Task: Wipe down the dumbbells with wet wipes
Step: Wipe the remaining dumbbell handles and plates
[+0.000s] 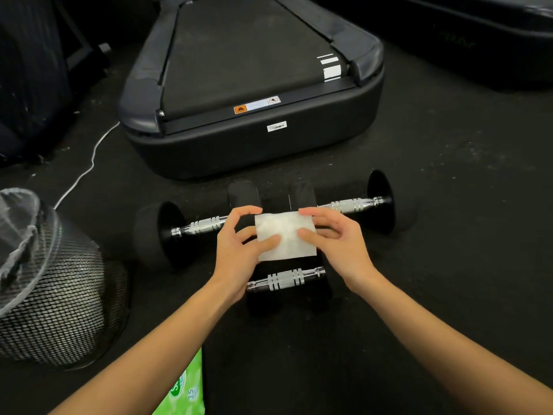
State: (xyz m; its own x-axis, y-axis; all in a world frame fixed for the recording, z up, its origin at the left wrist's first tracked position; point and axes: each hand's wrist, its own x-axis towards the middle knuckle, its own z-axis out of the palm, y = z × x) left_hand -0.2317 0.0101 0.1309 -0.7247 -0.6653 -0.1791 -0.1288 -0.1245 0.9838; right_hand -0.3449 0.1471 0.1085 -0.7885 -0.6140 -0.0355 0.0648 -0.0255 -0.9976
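A white, faintly translucent wet wipe [285, 236], folded square, is stretched flat between both hands. The left hand [239, 250] and right hand [338, 244] each pinch an edge with curled fingers [270, 241]. Beneath the fingers, three dumbbells [194, 227] with chrome knurled handles lie on the floor.

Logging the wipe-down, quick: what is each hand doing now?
Left hand: pinches the wet wipe's left edge.
Right hand: pinches its right edge.
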